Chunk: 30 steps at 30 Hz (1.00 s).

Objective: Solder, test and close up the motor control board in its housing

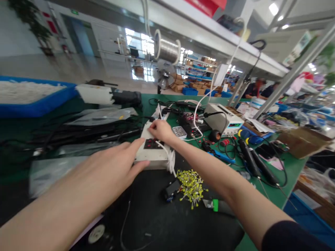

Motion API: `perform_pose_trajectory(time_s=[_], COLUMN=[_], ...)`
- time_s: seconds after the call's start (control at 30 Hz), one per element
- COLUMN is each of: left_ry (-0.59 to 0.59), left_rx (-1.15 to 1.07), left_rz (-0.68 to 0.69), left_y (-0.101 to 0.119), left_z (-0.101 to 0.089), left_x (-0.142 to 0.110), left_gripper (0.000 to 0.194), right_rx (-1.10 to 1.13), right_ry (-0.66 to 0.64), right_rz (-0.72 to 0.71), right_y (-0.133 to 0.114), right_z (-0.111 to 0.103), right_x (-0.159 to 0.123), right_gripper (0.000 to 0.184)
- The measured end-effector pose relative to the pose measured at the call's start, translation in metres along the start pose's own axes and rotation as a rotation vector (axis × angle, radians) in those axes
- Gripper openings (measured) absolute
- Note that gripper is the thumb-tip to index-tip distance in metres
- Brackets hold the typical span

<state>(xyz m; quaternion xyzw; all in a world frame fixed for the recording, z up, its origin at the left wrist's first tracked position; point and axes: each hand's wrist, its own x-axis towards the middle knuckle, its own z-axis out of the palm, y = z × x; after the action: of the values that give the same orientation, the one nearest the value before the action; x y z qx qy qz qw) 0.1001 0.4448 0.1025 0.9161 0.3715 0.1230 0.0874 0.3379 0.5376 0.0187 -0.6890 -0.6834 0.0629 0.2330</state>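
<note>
A whitish box (pixel 154 164) with a dark panel (pixel 149 143) carrying red parts lies on the black mat, and a white cable (pixel 171 162) is bundled along its right side. My left hand (pixel 123 162) is at the box's left front, thumb apart from the outstretched fingers, holding nothing. Over the box's far part, my right hand (pixel 161 130) has its fingers curled into a pinch; what is between them is hidden. Below my right forearm lies a heap of small yellow-headed parts with metal leads (pixel 191 186), beside a small dark object (pixel 171 191).
A green-collared blade tool (pixel 215 205) lies right of the heap. Farther right are a bench instrument (pixel 222 120) with a lit display, blue pliers (pixel 222 156) and black-handled irons (pixel 251 160). Plastic bags (pixel 104 115) and cables fill the left. A wire spool (pixel 167 50) hangs overhead.
</note>
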Motion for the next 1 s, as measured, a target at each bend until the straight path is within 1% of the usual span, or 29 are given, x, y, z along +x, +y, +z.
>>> perform_pose_trajectory(time_s=[0.07,0.13,0.23,0.3,0.33,0.37,0.43,0.5,0.53,0.57,0.6,0.67,0.73,0.8,0.83,0.87,0.9,0.93,1.0], left_ry=[-0.085,-0.126,-0.206,-0.265,-0.293,-0.324,-0.377,-0.422,-0.438,-0.446,-0.447,-0.435,-0.426,-0.442,-0.453,-0.464,-0.470,-0.470,-0.479], left_rx=[0.164,0.218,0.138,0.031,-0.017,-0.051,-0.080,-0.081,-0.078,-0.072,-0.063,-0.048,-0.056,-0.081,-0.105,-0.149,-0.215,-0.331,-0.653], left_rz=[-0.001,-0.009,0.043,0.148,0.218,0.290,0.394,0.446,0.456,0.459,0.458,0.441,0.440,0.465,0.477,0.482,0.479,0.458,0.399], left_y=[0.005,0.012,0.025,0.033,0.037,0.040,0.047,0.055,0.058,0.062,0.065,0.068,0.068,0.063,0.059,0.055,0.051,0.047,0.041], left_z=[-0.002,-0.001,0.005,0.015,0.021,0.028,0.041,0.052,0.057,0.061,0.064,0.068,0.066,0.057,0.050,0.042,0.033,0.024,0.008], left_x=[0.000,-0.001,-0.002,-0.004,-0.004,-0.005,-0.005,-0.006,-0.007,-0.007,-0.007,-0.007,-0.005,-0.002,0.000,0.001,0.002,0.003,0.002], left_gripper=[0.047,0.039,0.023,0.020,0.022,0.030,0.053,0.077,0.084,0.086,0.081,0.061,0.048,0.043,0.048,0.058,0.067,0.070,0.071], right_rx=[0.017,0.022,0.013,0.004,0.000,-0.001,0.003,0.014,0.023,0.034,0.048,0.088,0.145,0.217,0.260,0.306,0.356,0.411,0.525], right_ry=[0.004,0.015,0.031,0.038,0.039,0.038,0.035,0.030,0.028,0.026,0.023,0.014,0.011,0.037,0.066,0.106,0.151,0.198,0.285], right_rz=[0.006,0.002,-0.002,0.002,0.006,0.010,0.018,0.027,0.030,0.034,0.037,0.038,0.032,0.018,0.010,0.004,0.002,0.003,0.027], right_y=[0.003,0.005,0.005,0.004,0.004,0.003,0.002,0.002,0.001,0.000,-0.001,-0.005,-0.008,-0.011,-0.012,-0.013,-0.014,-0.014,-0.015], right_z=[0.005,0.007,0.005,0.003,0.002,0.002,0.001,0.001,0.001,0.000,-0.002,-0.008,-0.020,-0.038,-0.050,-0.063,-0.077,-0.090,-0.115], right_x=[0.002,0.004,0.003,0.002,0.002,0.002,0.001,0.001,0.001,0.001,0.001,0.000,-0.002,-0.009,-0.015,-0.023,-0.034,-0.048,-0.082], right_gripper=[0.028,0.029,0.029,0.029,0.029,0.029,0.029,0.029,0.029,0.029,0.028,0.027,0.026,0.026,0.025,0.025,0.025,0.025,0.026])
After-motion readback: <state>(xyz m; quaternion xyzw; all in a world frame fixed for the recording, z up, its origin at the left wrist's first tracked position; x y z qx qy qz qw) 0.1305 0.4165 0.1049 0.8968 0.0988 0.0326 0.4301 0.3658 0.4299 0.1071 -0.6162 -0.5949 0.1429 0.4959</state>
